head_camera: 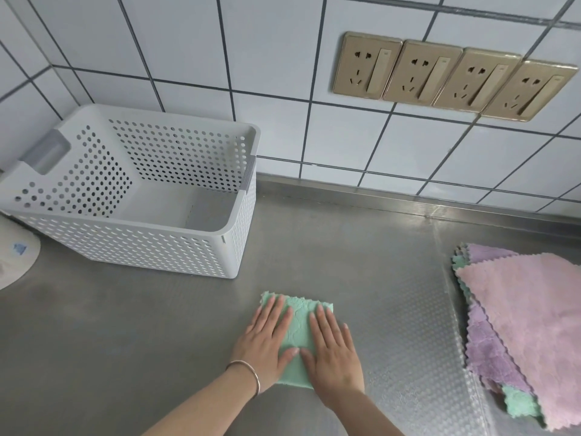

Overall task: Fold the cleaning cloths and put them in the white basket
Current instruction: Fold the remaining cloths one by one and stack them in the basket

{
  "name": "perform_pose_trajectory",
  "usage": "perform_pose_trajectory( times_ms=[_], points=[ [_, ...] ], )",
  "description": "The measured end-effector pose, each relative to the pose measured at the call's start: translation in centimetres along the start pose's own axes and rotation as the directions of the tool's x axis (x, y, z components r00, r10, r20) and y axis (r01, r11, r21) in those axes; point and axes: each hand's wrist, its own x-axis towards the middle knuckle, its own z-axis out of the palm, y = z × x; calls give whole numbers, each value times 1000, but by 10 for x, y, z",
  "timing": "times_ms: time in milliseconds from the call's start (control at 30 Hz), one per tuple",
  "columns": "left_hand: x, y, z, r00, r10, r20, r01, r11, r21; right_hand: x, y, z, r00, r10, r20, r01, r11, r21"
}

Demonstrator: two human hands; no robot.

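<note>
A folded mint-green cloth [295, 338] is laid flat before the perforated white basket [151, 247]; unfolded pink, lilac and green cloths [522, 328] are stacked to its right.

No text can be read; the white object's [15, 262] blue mark is too blurred.

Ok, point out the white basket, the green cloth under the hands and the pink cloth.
white basket [151, 247], head view, front wall.
green cloth [297, 322], head view, strip between the hands.
pink cloth [531, 319], head view, middle.
</note>
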Motion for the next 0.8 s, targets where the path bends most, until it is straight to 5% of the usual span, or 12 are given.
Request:
perform_pose_trajectory(
  times_ms=[367, 467, 567, 633, 700, 800],
  points=[
    [8, 5, -3, 995, -33, 99, 38, 998, -46, 2, -2, 1, 996, 12, 83, -12, 1000, -4],
    [9, 5, -15, 999, -41, 33, 41, 999, 11, 5, -6, -5, 998, 8, 63, -10, 1000, 30],
    [-2, 2, -24, 959, -282, -18, 265, 921, -286, 4, -11, -22, 994, 111, -4, -109, 984, 142],
    [-14, -2, -28, 865, -502, 2, 431, 740, -516, -1, -13, -33, 929, 369, 38, -349, 833, 430],
    [-23, -3, -31, 805, -576, 141, 520, 571, -635, -7, -14, -41, 807, 571, 150, -520, 568, 638],
    [-27, 1, -34, 800, -542, 257, 566, 541, -622, -11, -18, -44, 717, 589, 372, -637, 340, 691]
  ],
)
